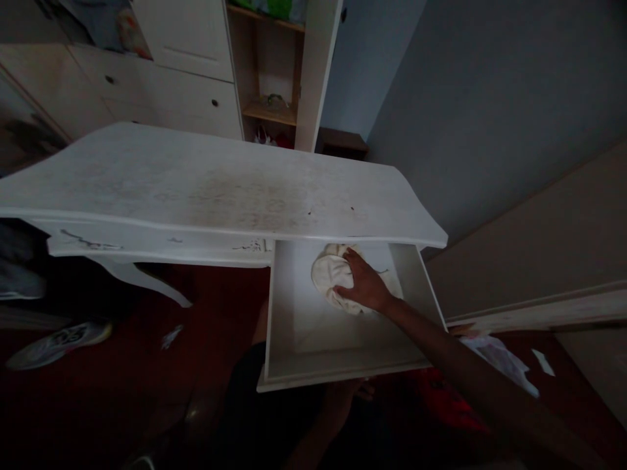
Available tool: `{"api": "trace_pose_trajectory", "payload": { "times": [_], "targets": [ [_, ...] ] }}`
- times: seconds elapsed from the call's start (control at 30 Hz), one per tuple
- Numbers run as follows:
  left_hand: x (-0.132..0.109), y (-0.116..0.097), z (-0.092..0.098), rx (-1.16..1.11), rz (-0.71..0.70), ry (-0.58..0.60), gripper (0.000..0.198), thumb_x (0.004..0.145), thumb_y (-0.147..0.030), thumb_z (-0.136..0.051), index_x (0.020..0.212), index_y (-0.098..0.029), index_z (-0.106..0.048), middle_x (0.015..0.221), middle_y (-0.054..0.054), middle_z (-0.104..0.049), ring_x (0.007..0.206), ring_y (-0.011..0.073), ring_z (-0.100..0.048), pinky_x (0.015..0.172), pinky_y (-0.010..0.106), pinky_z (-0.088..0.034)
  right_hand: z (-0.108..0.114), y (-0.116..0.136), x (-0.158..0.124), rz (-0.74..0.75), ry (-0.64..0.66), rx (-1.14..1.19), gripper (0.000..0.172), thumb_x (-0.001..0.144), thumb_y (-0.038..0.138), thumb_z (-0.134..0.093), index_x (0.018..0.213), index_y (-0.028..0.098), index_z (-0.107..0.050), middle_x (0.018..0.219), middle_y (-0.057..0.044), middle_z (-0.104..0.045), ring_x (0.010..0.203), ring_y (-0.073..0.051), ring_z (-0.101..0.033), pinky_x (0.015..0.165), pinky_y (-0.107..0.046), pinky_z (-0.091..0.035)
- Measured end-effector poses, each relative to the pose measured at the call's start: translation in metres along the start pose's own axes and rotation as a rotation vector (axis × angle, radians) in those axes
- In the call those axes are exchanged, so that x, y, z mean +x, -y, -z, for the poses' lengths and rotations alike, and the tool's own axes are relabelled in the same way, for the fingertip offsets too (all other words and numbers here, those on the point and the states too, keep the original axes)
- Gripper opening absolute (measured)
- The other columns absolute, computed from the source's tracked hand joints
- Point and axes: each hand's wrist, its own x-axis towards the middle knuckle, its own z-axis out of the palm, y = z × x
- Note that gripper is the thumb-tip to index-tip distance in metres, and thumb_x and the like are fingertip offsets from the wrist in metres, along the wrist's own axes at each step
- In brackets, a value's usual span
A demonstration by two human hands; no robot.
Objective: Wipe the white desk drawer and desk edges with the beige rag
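A white desk (pixel 206 189) has its right drawer (pixel 313 365) pulled out toward me. Inside the drawer lies a crumpled cream-white cloth (pixel 332 277). My right hand (pixel 365 284) reaches in from the lower right and rests on the cloth, its fingers curled over the bunched fabric near the drawer's back. My left hand (pixel 345 395) sits in shadow just under the drawer's front edge. Its fingers are too dark and too hidden to read.
A white cabinet with knobs and open wooden shelves (pixel 269 111) stands behind the desk. A beige panel (pixel 529 261) leans against the wall on the right. On the dark red floor lie a sneaker (pixel 59 343), paper scraps (pixel 171 336) and a white plastic bag (pixel 499 359).
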Motion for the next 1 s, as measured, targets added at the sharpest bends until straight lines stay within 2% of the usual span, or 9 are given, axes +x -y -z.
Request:
{"api": "trace_pose_trajectory", "payload": {
  "times": [0.1, 0.2, 0.27, 0.4, 0.53, 0.67, 0.83, 0.93, 1.0],
  "targets": [
    [0.001, -0.001, 0.005, 0.021, -0.011, 0.020, 0.069, 0.051, -0.075, -0.074, 0.076, -0.011, -0.074, 0.082, 0.015, -0.071, 0.072, 0.0243, -0.063, 0.070, 0.040, -0.052, -0.002, 0.018, 0.019, -0.041, -0.024, -0.035, 0.090, 0.073, 0.044, -0.071, 0.144, 0.006, -0.032, 0.150, -0.025, -0.035, 0.141, -0.036, -0.030, 0.113, -0.052, -0.031],
    [0.002, 0.000, 0.010, 0.055, -0.003, 0.029, 0.060, 0.054, -0.070, -0.075, 0.072, -0.013, -0.074, 0.077, 0.012, -0.071, 0.069, 0.0231, -0.062, 0.076, 0.042, -0.050, -0.005, 0.045, 0.037, -0.123, -0.050, -0.091, 0.079, 0.073, 0.040, -0.071, 0.138, 0.006, -0.040, 0.137, -0.026, -0.045, 0.129, -0.039, -0.042, 0.105, -0.054, -0.039],
    [0.002, 0.002, 0.013, 0.095, -0.011, 0.025, 0.056, 0.057, -0.069, -0.074, 0.069, -0.014, -0.073, 0.075, 0.010, -0.070, 0.072, 0.0240, -0.063, 0.080, 0.042, -0.049, -0.011, 0.066, 0.043, -0.146, -0.072, -0.110, 0.076, 0.075, 0.035, -0.069, 0.138, 0.006, -0.039, 0.136, -0.027, -0.045, 0.128, -0.041, -0.040, 0.102, -0.057, -0.039],
    [0.000, 0.001, 0.015, 0.195, -0.037, 0.003, 0.051, 0.062, -0.068, -0.070, 0.062, -0.017, -0.071, 0.074, 0.009, -0.072, 0.082, 0.0272, -0.065, 0.091, 0.043, -0.046, -0.030, 0.112, 0.043, 0.046, -0.030, -0.099, 0.079, 0.077, 0.035, -0.067, 0.142, 0.006, -0.032, 0.148, -0.027, -0.033, 0.136, -0.042, -0.028, 0.108, -0.058, -0.030],
    [-0.003, -0.003, 0.015, 0.187, -0.010, -0.028, 0.058, 0.056, -0.074, -0.071, 0.058, -0.016, -0.070, 0.075, 0.011, -0.072, 0.082, 0.0289, -0.065, 0.088, 0.044, -0.048, -0.038, 0.141, 0.035, 0.209, 0.005, -0.097, 0.079, 0.073, 0.032, -0.071, 0.139, 0.004, -0.037, 0.144, -0.027, -0.038, 0.131, -0.041, -0.033, 0.106, -0.055, -0.034],
    [-0.004, 0.000, 0.015, 0.176, -0.073, -0.034, 0.061, 0.063, -0.073, -0.069, 0.070, -0.013, -0.073, 0.077, 0.013, -0.072, 0.076, 0.0256, -0.064, 0.082, 0.041, -0.049, -0.030, 0.140, 0.022, 0.285, 0.055, -0.098, 0.068, 0.075, 0.035, -0.071, 0.133, 0.009, -0.045, 0.137, -0.022, -0.046, 0.122, -0.037, -0.042, 0.100, -0.052, -0.041],
    [-0.002, 0.002, 0.014, 0.155, -0.079, -0.074, 0.066, 0.056, -0.076, -0.072, 0.068, -0.012, -0.071, 0.074, 0.013, -0.071, 0.069, 0.0233, -0.063, 0.075, 0.039, -0.049, -0.014, 0.128, -0.005, 0.621, 0.235, -0.211, 0.042, 0.081, 0.024, -0.065, 0.120, 0.012, -0.058, 0.126, -0.018, -0.056, 0.112, -0.032, -0.051, 0.090, -0.046, -0.047],
    [-0.001, 0.004, 0.012, 0.134, -0.112, -0.061, 0.063, 0.060, -0.074, -0.072, 0.069, -0.012, -0.072, 0.074, 0.012, -0.071, 0.067, 0.0221, -0.062, 0.073, 0.038, -0.049, -0.010, 0.126, -0.016, 0.797, 0.323, -0.234, 0.028, 0.088, 0.018, -0.056, 0.115, 0.017, -0.063, 0.115, -0.012, -0.065, 0.105, -0.027, -0.056, 0.084, -0.041, -0.048],
    [0.000, 0.006, 0.012, 0.122, -0.130, -0.055, 0.061, 0.063, -0.072, -0.071, 0.071, -0.012, -0.073, 0.074, 0.012, -0.072, 0.065, 0.0209, -0.062, 0.070, 0.036, -0.049, -0.009, 0.126, -0.020, 0.869, 0.368, -0.229, 0.026, 0.091, 0.017, -0.052, 0.113, 0.021, -0.065, 0.110, -0.008, -0.068, 0.103, -0.026, -0.058, 0.081, -0.039, -0.047]
  ]
}}
